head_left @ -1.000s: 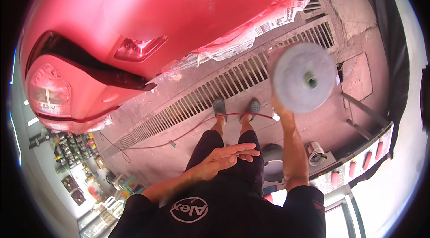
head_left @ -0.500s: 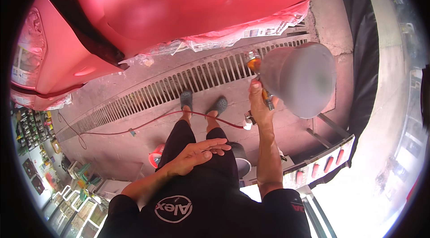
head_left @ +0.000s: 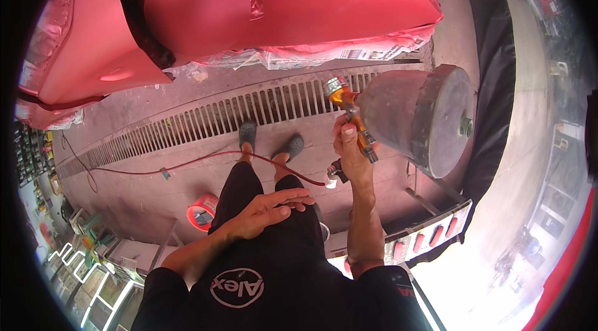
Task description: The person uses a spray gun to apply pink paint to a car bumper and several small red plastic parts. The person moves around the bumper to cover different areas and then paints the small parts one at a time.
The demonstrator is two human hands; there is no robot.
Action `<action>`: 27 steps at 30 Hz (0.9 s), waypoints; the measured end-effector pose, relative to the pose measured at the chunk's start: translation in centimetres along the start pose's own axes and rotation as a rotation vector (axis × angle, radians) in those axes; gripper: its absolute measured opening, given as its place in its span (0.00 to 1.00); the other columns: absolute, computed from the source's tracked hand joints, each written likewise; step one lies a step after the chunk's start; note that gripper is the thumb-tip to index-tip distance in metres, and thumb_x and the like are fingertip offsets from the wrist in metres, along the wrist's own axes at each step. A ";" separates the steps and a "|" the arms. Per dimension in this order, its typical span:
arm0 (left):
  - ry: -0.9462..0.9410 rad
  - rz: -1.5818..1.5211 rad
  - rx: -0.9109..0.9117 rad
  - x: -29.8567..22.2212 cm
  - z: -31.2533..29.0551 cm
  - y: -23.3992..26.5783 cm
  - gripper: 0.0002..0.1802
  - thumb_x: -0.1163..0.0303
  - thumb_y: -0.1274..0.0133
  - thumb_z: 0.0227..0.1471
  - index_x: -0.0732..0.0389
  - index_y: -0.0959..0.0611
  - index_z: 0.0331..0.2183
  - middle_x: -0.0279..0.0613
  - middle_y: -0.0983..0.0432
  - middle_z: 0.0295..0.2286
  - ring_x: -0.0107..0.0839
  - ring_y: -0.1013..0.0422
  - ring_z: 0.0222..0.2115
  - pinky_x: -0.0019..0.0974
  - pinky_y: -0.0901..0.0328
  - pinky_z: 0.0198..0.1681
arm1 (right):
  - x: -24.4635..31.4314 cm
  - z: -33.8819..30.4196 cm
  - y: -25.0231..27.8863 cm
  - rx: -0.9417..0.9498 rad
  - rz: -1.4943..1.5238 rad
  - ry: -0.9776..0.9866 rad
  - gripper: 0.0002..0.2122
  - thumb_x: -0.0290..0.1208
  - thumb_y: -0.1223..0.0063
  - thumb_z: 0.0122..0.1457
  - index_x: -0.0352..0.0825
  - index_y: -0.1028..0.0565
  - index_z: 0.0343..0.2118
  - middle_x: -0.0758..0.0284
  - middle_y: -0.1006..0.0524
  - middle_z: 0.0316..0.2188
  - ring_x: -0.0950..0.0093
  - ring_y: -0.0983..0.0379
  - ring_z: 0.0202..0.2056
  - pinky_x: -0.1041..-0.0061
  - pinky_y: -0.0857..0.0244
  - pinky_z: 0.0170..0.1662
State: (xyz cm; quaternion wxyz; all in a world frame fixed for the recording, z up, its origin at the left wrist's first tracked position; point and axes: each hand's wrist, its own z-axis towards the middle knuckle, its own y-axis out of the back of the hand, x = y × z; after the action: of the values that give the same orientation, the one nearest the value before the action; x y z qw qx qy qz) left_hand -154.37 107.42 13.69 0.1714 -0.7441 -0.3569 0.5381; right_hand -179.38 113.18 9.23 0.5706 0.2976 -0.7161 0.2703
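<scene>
My right hand (head_left: 356, 153) is wrapped round the handle of a spray gun (head_left: 339, 93) with an orange and silver body. A large grey cup (head_left: 398, 106) sits on the gun, tilted to the right, its lid facing away from the nozzle. From a fitting below the hand, a thin red air hose (head_left: 187, 161) runs off to the left along the floor. In front of my body my left hand (head_left: 265, 211) is held flat, fingers stretched out, holding nothing. Beyond the gun stands a red car body panel (head_left: 336, 0), its lower edge masked with newspaper (head_left: 367, 52).
A floor grate (head_left: 218, 116) crosses beneath the panel. Behind my legs is a red bucket (head_left: 192, 215). At the right a bench with red-handled things (head_left: 418, 242) stands beside black sheeting (head_left: 492, 94). Shelves with goods line the far left.
The view has shifted, so the panel and bench sit differently. In my right hand the spray gun has turned a little and its cup lid now shows. My left hand stays flat.
</scene>
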 end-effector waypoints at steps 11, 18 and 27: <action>-0.024 0.020 -0.006 0.7 -0.7 0.5 0.30 0.66 0.55 0.71 0.69 0.35 0.67 0.51 0.28 0.59 0.34 0.32 0.57 0.40 0.41 0.65 | 3.9 1.9 2.7 -0.176 0.081 -0.020 0.18 0.47 0.43 0.70 0.33 0.24 0.35 0.74 0.29 0.22 0.86 0.39 0.19 0.83 0.46 0.22; -0.030 0.022 -0.008 0.7 -1.2 0.6 0.29 0.66 0.55 0.71 0.68 0.35 0.68 0.50 0.28 0.59 0.34 0.32 0.57 0.39 0.41 0.65 | 4.4 2.6 4.6 -0.376 -0.088 0.110 0.25 0.57 0.55 0.72 0.34 0.29 0.47 0.69 0.27 0.32 0.86 0.42 0.17 0.82 0.45 0.19; -0.026 0.036 -0.056 0.9 -2.4 0.8 0.29 0.65 0.55 0.71 0.63 0.34 0.68 0.46 0.28 0.60 0.31 0.33 0.56 0.37 0.41 0.64 | 0.8 0.0 -1.2 -0.224 -0.074 0.149 0.19 0.50 0.48 0.71 0.34 0.29 0.36 0.69 0.29 0.29 0.85 0.39 0.19 0.83 0.44 0.21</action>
State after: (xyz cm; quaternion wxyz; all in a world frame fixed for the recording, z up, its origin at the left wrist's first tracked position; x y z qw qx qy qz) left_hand -151.75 107.82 13.42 0.1360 -0.7478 -0.3609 0.5404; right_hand -178.62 112.27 10.11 0.6613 0.2375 -0.6861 0.1886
